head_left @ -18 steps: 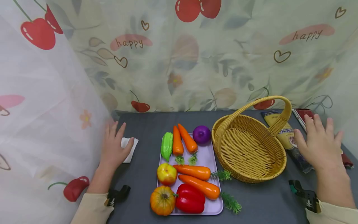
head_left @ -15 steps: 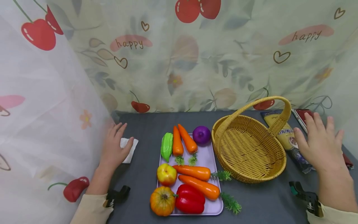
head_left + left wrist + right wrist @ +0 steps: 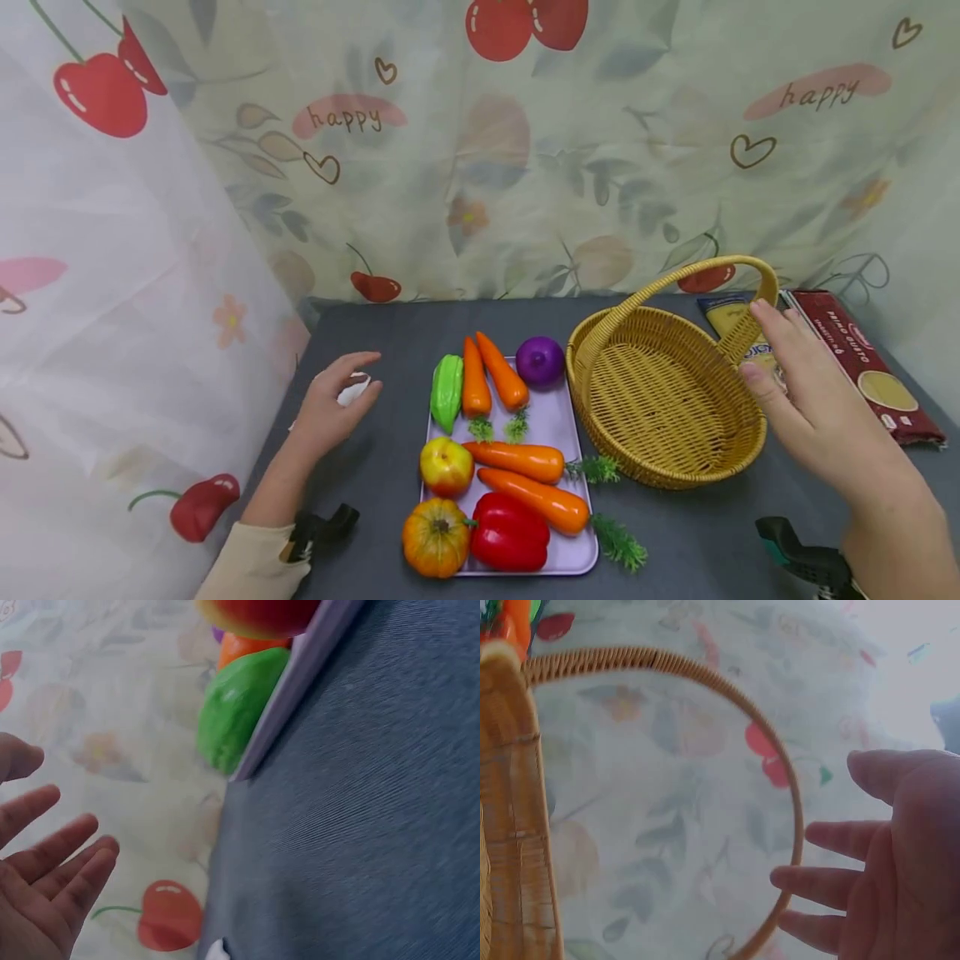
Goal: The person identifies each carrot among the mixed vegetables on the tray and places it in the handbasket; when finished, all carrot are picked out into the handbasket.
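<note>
My left hand [image 3: 330, 408] is held left of the lilac tray [image 3: 549, 429], fingers bent forward and thumb apart, with nothing in it. A bit of white tissue [image 3: 354, 390] shows behind it. In the left wrist view the fingers [image 3: 64, 855] are spread. My right hand [image 3: 813, 404] reaches beside the wicker basket [image 3: 667, 400], fingertips right at the base of its handle. The right wrist view has the loose fingers [image 3: 817, 885] overlapping the arched handle [image 3: 780, 750], not curled round it. On the tray nearest the left hand lie a green vegetable [image 3: 447, 392] and a yellow-red apple [image 3: 447, 467].
Several carrots [image 3: 517, 461], a purple onion [image 3: 540, 361], a red bell pepper [image 3: 510, 533] and a small pumpkin [image 3: 437, 537] fill the tray. Behind the right hand lie a yellow pasta bag [image 3: 723, 315] and a dark red packet [image 3: 862, 358]. A printed curtain [image 3: 480, 167] borders the table.
My right hand has moved left from over the packets to the basket's handle. The left hand has shifted right toward the tray, its fingers more bent. The tray and basket stay put.
</note>
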Available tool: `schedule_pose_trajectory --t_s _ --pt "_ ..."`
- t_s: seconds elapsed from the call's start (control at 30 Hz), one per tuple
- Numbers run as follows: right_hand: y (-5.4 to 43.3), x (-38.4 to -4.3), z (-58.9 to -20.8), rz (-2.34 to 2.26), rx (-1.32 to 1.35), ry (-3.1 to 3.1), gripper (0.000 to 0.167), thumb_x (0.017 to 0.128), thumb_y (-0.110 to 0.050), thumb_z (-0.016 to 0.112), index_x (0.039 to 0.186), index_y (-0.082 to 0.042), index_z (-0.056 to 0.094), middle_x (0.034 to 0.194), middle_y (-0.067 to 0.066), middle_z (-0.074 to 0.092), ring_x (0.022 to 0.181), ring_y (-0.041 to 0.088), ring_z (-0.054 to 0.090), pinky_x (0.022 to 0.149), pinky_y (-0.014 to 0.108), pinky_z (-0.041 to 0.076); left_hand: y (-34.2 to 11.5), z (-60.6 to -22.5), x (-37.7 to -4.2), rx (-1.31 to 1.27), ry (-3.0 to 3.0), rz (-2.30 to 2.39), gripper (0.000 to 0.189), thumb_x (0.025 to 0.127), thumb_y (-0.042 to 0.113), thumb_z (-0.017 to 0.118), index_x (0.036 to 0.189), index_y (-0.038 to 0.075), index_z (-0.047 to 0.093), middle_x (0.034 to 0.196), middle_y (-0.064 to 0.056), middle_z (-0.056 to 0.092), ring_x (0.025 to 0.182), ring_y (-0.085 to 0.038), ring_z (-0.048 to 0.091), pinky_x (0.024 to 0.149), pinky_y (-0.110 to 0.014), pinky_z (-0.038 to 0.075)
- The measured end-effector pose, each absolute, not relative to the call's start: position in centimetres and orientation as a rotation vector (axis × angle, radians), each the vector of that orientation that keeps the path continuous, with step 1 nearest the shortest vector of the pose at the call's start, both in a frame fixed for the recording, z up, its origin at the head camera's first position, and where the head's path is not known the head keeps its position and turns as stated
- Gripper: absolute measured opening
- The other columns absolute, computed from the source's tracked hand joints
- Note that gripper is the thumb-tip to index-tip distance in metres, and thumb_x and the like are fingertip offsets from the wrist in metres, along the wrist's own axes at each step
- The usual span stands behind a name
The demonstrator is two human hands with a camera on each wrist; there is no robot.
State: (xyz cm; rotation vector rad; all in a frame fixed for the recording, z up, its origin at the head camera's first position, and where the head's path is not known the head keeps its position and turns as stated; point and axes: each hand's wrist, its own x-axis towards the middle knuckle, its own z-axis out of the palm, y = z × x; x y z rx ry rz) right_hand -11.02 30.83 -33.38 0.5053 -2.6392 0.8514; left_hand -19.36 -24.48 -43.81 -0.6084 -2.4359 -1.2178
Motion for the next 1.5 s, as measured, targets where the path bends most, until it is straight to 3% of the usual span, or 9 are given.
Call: schedule_pose_trajectory --t_s 0.1,0.23,0.33,0.5,0.8,0.97,1.17,1.33,1.5 --pt "29.4 -10.3 -32.9 0.877 0.575 -2.638 0.065 0.106 -0.014 0.056 0.164 -0.017 0.025 0.166 0.018 0.024 0.156 0.032 0.005 0.121 0.057 0.001 -24.0 -44.6 -19.5 -0.665 -2.433 -1.323 0.042 0.091 -0.003 0.075 0.131 -0.002 0.064 0.127 -0.017 0.066 0.109 -0.036 0.064 0.090 -0.045 0.055" --pt "27.7 -9.4 -32.6 0.928 0.650 -2.657 0.066 0.104 -0.012 0.060 0.162 -0.023 0.031 0.166 0.010 0.029 0.156 0.025 0.011 0.120 0.059 0.008 -23.7 -45.8 -19.8 -0.711 -2.463 -1.428 0.040 0.090 -0.003 0.076 0.129 -0.002 0.064 0.118 -0.020 0.067 0.095 -0.029 0.067 0.083 -0.032 0.056" --pt "26.5 -8.7 -32.5 0.953 0.683 -2.701 0.070 0.103 -0.014 0.063 0.162 -0.027 0.030 0.166 0.007 0.027 0.156 0.028 0.014 0.114 0.070 0.015 -23.4 -46.5 -19.9 -0.746 -2.511 -1.466 0.038 0.091 -0.001 0.076 0.126 0.001 0.064 0.111 -0.020 0.067 0.085 -0.019 0.065 0.077 -0.025 0.054" --pt "24.6 -7.8 -32.4 0.923 0.729 -2.754 0.073 0.100 -0.022 0.069 0.162 -0.030 0.030 0.164 0.006 0.031 0.151 0.036 0.025 0.103 0.075 0.028 -22.8 -47.4 -20.1 -0.843 -2.568 -1.459 0.034 0.091 0.003 0.077 0.123 0.000 0.065 0.106 -0.018 0.066 0.076 -0.017 0.061 0.070 -0.029 0.053" --pt "21.6 -7.1 -33.6 0.819 0.885 -2.798 0.068 0.098 -0.039 0.070 0.158 -0.028 0.039 0.155 -0.004 0.046 0.140 0.025 0.046 0.108 0.048 0.042 -21.3 -46.4 -19.0 -0.927 -2.610 -1.463 0.029 0.090 -0.002 0.076 0.119 -0.003 0.069 0.098 -0.018 0.064 0.070 -0.024 0.054 0.063 -0.032 0.047" --pt "20.3 -7.6 -34.9 0.856 1.008 -2.852 0.061 0.102 -0.048 0.062 0.156 -0.026 0.044 0.151 -0.009 0.050 0.134 0.016 0.053 0.100 0.050 0.049 -20.7 -45.9 -18.3 -0.967 -2.588 -1.437 0.023 0.088 -0.005 0.076 0.111 -0.004 0.072 0.089 -0.007 0.061 0.069 -0.017 0.049 0.062 -0.031 0.042" --pt "18.8 -8.3 -36.6 0.865 1.099 -2.909 0.056 0.103 -0.053 0.056 0.151 -0.024 0.051 0.143 -0.012 0.056 0.126 0.010 0.057 0.099 0.044 0.051 -20.5 -46.4 -18.4 -0.947 -2.619 -1.417 0.022 0.086 -0.005 0.079 0.108 -0.003 0.075 0.083 -0.009 0.059 0.068 -0.021 0.049 0.061 -0.031 0.040" --pt "17.7 -8.7 -38.0 0.841 1.111 -2.980 0.045 0.101 -0.048 0.064 0.140 -0.027 0.061 0.124 -0.016 0.064 0.103 0.005 0.062 0.088 0.035 0.055 -20.9 -48.2 -19.2 -0.880 -2.693 -1.387 0.025 0.086 0.000 0.081 0.110 0.001 0.077 0.084 -0.010 0.061 0.070 -0.026 0.051 0.064 -0.030 0.039" --pt "16.5 -8.9 -39.6 0.768 1.056 -3.060 0.038 0.095 -0.040 0.073 0.129 -0.022 0.069 0.104 -0.013 0.063 0.077 0.002 0.054 0.069 0.027 0.050 -21.5 -49.7 -19.9 -0.835 -2.775 -1.400 0.024 0.087 0.009 0.083 0.111 0.009 0.079 0.089 -0.005 0.062 0.077 -0.025 0.053 0.068 -0.029 0.040"
